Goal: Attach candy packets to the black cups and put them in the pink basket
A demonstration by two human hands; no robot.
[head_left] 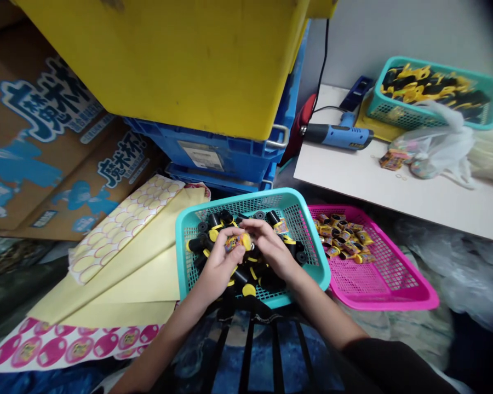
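Note:
My left hand [221, 260] is closed around a small canister [235, 241] with a yellow end and a colourful printed label. The canister lies tilted between thumb and fingers, above the turquoise basket [314, 257]. Close to its yellow end is my right hand [271, 249], fingers loosely bent and apart. Whether they touch the canister I cannot make out. Below both hands, the basket holds many black canisters [241, 275] with yellow ends. Finished-looking labelled canisters [345, 235] lie heaped in a pink basket [394, 300] on the right.
Sticker sheets [80, 347] and yellowish backing paper [148, 273] spread at the left. Blue crates [230, 156] and a yellow bin [197, 65] stack ahead. A white table [332, 169] carries a blue heat gun [339, 135], a plastic bag [443, 145] and another turquoise basket [427, 115].

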